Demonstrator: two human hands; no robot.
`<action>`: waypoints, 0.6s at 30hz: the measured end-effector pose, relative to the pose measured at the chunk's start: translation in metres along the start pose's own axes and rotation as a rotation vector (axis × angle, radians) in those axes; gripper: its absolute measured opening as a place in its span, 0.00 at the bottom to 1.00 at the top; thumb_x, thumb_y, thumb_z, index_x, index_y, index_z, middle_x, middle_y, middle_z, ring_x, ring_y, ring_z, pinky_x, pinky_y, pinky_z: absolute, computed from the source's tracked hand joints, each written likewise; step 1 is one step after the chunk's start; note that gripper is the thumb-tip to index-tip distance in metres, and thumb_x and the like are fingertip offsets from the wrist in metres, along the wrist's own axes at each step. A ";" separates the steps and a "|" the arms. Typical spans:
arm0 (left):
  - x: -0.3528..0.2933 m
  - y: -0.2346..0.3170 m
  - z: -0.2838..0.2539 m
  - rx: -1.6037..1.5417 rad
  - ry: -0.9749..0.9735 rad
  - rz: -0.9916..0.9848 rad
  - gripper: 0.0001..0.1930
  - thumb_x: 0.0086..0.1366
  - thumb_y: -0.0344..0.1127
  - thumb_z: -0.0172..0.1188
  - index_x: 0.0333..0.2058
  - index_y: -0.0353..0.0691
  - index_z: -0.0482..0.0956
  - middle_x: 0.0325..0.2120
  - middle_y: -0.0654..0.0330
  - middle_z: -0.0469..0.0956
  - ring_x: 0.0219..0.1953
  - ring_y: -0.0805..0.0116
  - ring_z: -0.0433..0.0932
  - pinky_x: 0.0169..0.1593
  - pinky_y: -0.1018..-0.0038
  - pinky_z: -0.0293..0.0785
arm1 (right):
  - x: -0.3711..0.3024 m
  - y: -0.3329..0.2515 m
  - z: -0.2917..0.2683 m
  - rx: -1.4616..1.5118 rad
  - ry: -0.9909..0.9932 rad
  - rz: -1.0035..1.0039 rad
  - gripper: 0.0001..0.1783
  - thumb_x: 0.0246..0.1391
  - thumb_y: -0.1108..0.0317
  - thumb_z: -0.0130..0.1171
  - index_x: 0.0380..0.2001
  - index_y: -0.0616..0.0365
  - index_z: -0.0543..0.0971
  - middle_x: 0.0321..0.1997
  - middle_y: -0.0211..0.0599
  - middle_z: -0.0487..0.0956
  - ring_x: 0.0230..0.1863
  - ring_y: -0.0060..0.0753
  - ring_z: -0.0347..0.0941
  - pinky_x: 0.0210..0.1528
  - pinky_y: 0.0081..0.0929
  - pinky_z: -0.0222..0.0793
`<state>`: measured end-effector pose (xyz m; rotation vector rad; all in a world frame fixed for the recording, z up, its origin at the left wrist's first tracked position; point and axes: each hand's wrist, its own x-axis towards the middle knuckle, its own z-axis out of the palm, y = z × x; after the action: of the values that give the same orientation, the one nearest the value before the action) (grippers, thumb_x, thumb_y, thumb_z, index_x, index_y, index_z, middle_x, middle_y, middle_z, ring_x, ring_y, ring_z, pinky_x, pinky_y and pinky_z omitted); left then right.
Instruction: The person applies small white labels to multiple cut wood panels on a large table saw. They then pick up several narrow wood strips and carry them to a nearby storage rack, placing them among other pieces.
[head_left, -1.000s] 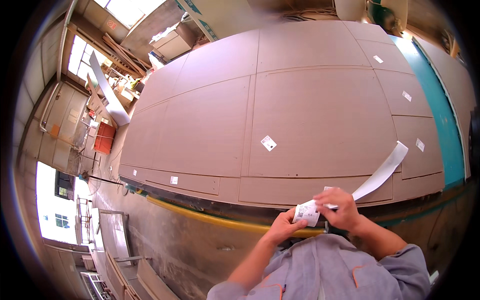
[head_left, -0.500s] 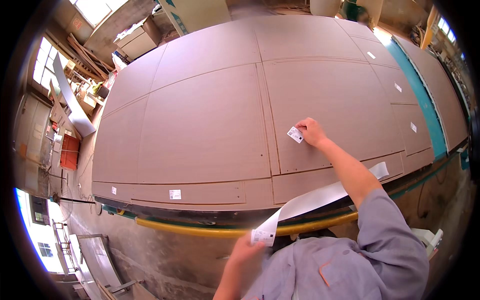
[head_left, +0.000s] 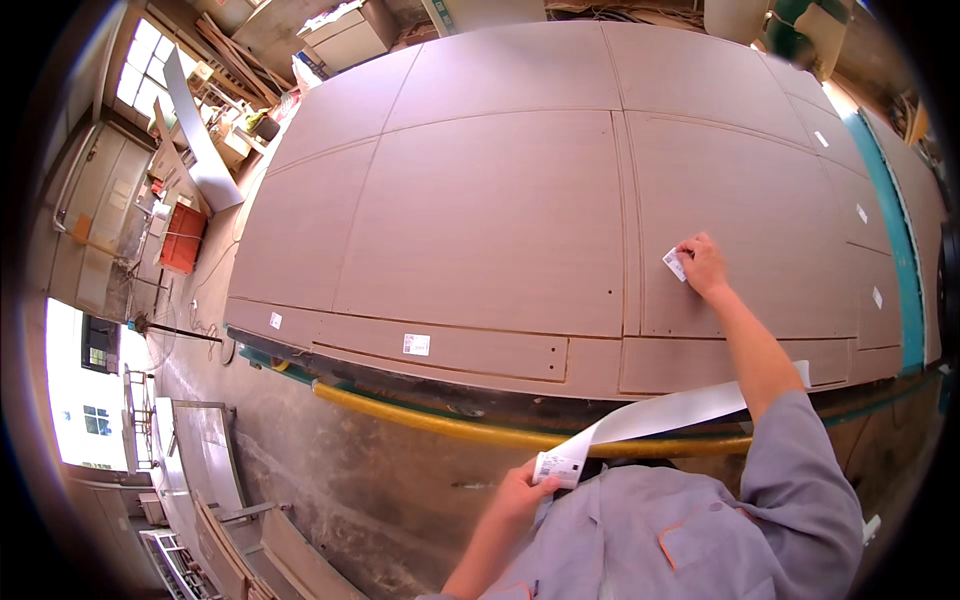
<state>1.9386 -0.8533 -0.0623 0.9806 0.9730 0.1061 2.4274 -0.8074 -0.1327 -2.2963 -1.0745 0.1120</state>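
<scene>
A large grey-brown board (head_left: 480, 220) lies in front of me, scored by grooves into several panels. My right hand (head_left: 703, 265) reaches over its right middle panel, fingers pinched on a small white printed label (head_left: 673, 265). The label is at the board's surface; I cannot tell whether it is stuck down. Near my body, my left hand (head_left: 520, 490) grips the end of a long white label strip (head_left: 690, 408), with a printed label (head_left: 559, 469) beside the thumb. That strip twists and trails right along the board's near edge, passing beneath my right forearm.
Other white labels (head_left: 416, 345) dot the board's near left and right side. A yellow rail (head_left: 440, 424) runs below the near edge. Beyond a teal strip (head_left: 905, 260) lies another board at the right. A red-orange crate (head_left: 183, 238) and leaning boards stand at the left.
The whole view has swung, so the board appears farther right. My right hand stays at the label on the same panel, and my left hand keeps its grip on the strip.
</scene>
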 end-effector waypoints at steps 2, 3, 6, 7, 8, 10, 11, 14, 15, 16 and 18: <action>-0.002 0.000 -0.005 0.006 0.032 0.004 0.15 0.58 0.36 0.64 0.41 0.35 0.80 0.34 0.64 0.80 0.36 0.76 0.75 0.42 0.76 0.71 | 0.001 0.014 0.005 -0.017 0.018 -0.051 0.05 0.47 0.69 0.59 0.29 0.52 0.81 0.34 0.37 0.74 0.37 0.38 0.73 0.39 0.33 0.69; -0.007 0.004 -0.005 0.002 0.058 0.007 0.15 0.58 0.37 0.64 0.41 0.34 0.80 0.34 0.64 0.80 0.36 0.76 0.75 0.42 0.76 0.71 | 0.002 0.015 0.005 0.005 0.017 -0.030 0.05 0.47 0.69 0.58 0.29 0.52 0.81 0.34 0.36 0.74 0.37 0.38 0.73 0.39 0.33 0.70; -0.015 0.018 0.004 -0.045 0.132 0.006 0.16 0.57 0.38 0.65 0.40 0.33 0.80 0.34 0.64 0.80 0.36 0.76 0.75 0.43 0.76 0.71 | 0.002 0.008 0.007 0.055 0.010 0.040 0.05 0.47 0.69 0.58 0.29 0.51 0.81 0.34 0.36 0.74 0.38 0.37 0.73 0.40 0.33 0.70; -0.015 0.021 0.007 -0.066 0.157 0.006 0.17 0.57 0.39 0.66 0.40 0.32 0.80 0.33 0.64 0.80 0.36 0.76 0.75 0.43 0.76 0.71 | 0.003 0.008 0.007 0.058 0.007 0.062 0.05 0.47 0.69 0.58 0.29 0.51 0.81 0.34 0.36 0.74 0.38 0.36 0.73 0.40 0.33 0.70; -0.012 0.022 0.009 -0.063 0.158 -0.003 0.17 0.57 0.39 0.66 0.40 0.32 0.80 0.33 0.64 0.80 0.35 0.76 0.75 0.43 0.76 0.70 | 0.004 0.007 0.006 0.062 0.003 0.084 0.05 0.47 0.69 0.58 0.29 0.50 0.81 0.34 0.36 0.74 0.38 0.36 0.73 0.40 0.33 0.70; -0.012 0.023 0.008 -0.049 0.174 -0.022 0.18 0.57 0.40 0.67 0.39 0.32 0.80 0.33 0.64 0.80 0.35 0.77 0.75 0.43 0.76 0.70 | 0.003 0.003 0.003 0.038 -0.001 0.091 0.06 0.47 0.69 0.58 0.29 0.50 0.81 0.34 0.35 0.74 0.38 0.37 0.73 0.40 0.33 0.70; -0.012 0.020 0.009 -0.058 0.181 -0.031 0.17 0.57 0.40 0.66 0.39 0.32 0.80 0.33 0.64 0.80 0.35 0.77 0.74 0.42 0.77 0.69 | 0.003 0.005 0.003 0.021 -0.001 0.078 0.05 0.47 0.69 0.58 0.29 0.50 0.81 0.34 0.35 0.74 0.38 0.37 0.73 0.41 0.33 0.70; -0.010 0.020 0.008 -0.074 0.213 -0.037 0.16 0.57 0.40 0.66 0.39 0.33 0.80 0.32 0.65 0.79 0.34 0.78 0.74 0.40 0.77 0.69 | 0.005 -0.002 0.001 0.054 0.019 0.074 0.05 0.46 0.70 0.58 0.28 0.50 0.81 0.34 0.36 0.74 0.39 0.39 0.73 0.42 0.34 0.69; -0.011 0.021 0.009 -0.081 0.219 -0.040 0.16 0.57 0.40 0.66 0.38 0.33 0.80 0.31 0.66 0.79 0.33 0.78 0.73 0.40 0.78 0.68 | 0.003 -0.003 0.002 0.077 0.023 0.074 0.05 0.46 0.70 0.58 0.28 0.51 0.81 0.34 0.37 0.74 0.39 0.39 0.73 0.42 0.35 0.69; -0.010 0.024 0.011 -0.092 0.220 -0.044 0.16 0.57 0.40 0.65 0.38 0.33 0.81 0.31 0.66 0.79 0.33 0.79 0.73 0.40 0.78 0.68 | 0.004 -0.004 0.004 0.082 0.030 0.075 0.04 0.46 0.70 0.58 0.27 0.51 0.81 0.34 0.37 0.74 0.39 0.40 0.72 0.42 0.35 0.69; -0.011 0.030 0.013 -0.084 0.207 -0.014 0.14 0.58 0.39 0.64 0.37 0.34 0.81 0.30 0.67 0.79 0.32 0.80 0.73 0.38 0.78 0.68 | 0.003 -0.003 0.007 0.088 0.042 0.079 0.04 0.45 0.70 0.58 0.26 0.51 0.81 0.34 0.38 0.74 0.39 0.41 0.72 0.42 0.36 0.69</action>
<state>1.9517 -0.8497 -0.0307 0.8973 1.1551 0.2385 2.4252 -0.8001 -0.1364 -2.2516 -0.9397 0.1387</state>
